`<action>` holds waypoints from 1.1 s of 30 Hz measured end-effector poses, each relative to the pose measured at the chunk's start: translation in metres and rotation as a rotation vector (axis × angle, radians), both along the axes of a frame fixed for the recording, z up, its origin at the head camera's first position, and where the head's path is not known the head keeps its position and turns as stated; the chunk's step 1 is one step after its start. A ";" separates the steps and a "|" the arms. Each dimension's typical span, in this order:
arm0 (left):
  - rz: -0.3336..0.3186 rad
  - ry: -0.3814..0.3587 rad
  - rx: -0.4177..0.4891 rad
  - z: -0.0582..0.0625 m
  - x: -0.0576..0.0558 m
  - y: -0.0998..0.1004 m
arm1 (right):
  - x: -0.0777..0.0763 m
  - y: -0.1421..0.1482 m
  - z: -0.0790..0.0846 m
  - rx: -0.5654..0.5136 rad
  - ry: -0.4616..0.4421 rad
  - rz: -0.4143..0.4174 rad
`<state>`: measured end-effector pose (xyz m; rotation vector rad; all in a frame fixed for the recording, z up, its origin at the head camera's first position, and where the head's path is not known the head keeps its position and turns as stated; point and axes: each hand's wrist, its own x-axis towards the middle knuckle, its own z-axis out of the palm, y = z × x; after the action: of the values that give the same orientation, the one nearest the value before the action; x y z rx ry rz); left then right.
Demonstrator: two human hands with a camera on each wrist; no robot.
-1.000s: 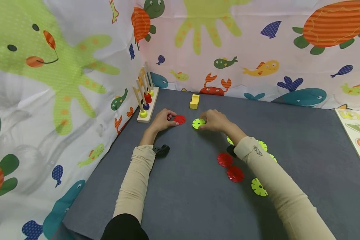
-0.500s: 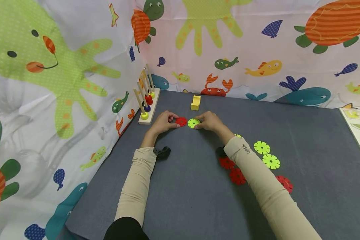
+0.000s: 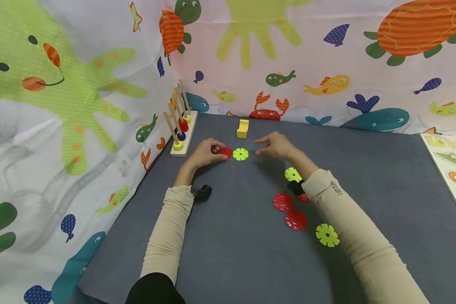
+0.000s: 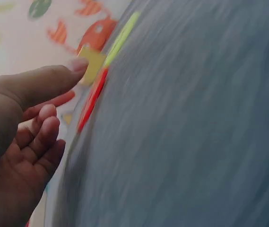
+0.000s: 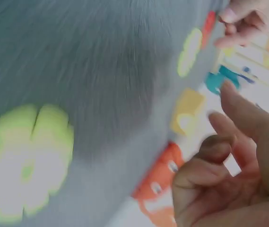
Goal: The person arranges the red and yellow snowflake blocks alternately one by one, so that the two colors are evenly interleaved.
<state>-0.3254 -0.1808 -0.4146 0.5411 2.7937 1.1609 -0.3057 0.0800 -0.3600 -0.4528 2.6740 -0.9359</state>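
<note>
A red notched plastic disc [image 3: 226, 152] and a lime-green notched disc [image 3: 240, 154] lie side by side on the grey table, edges meeting. My left hand [image 3: 205, 153] is at the red disc's left side, its thumb overlapping the rim in the head view. From the left wrist, thumb and forefinger stand apart, short of the red disc [image 4: 92, 100]. My right hand [image 3: 276, 146] hovers right of the green disc, forefinger and thumb spread with nothing between them. The right wrist view shows the green disc [image 5: 189, 53] away from those fingers.
A yellow block [image 3: 242, 128] stands behind the discs. At left is a wooden peg stand [image 3: 184, 134] with coloured rings. Red discs [image 3: 296, 220] and green discs [image 3: 327, 235] lie near my right forearm, which hides some. A puzzle board [image 3: 450, 160] is at far right.
My right hand brought the green disc left against the red one, then let go and drew back to the right. My left hand has stayed by the red disc.
</note>
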 end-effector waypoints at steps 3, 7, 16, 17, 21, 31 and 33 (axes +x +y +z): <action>-0.053 0.033 -0.004 0.001 0.002 0.018 | 0.020 0.026 0.013 0.074 -0.005 0.102; -0.093 0.048 -0.031 0.008 0.000 0.033 | 0.053 0.053 0.013 0.141 0.029 0.210; -0.132 0.066 -0.153 -0.003 -0.010 0.048 | 0.097 0.085 -0.019 0.138 0.069 0.412; -0.131 0.063 -0.152 -0.004 -0.011 0.049 | 0.097 0.085 -0.022 0.129 0.075 0.426; -0.128 0.058 -0.141 -0.007 -0.011 0.046 | 0.094 0.082 -0.028 0.090 0.085 0.483; -0.111 0.038 -0.126 -0.007 -0.012 0.045 | 0.090 0.073 -0.029 0.080 0.035 0.606; -0.108 0.034 -0.124 -0.007 -0.012 0.044 | 0.088 0.071 -0.029 0.078 0.038 0.625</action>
<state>-0.3374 -0.1364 -0.4213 0.6970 2.8010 0.9595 -0.2173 0.1512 -0.3889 -1.2000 2.3394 -0.6285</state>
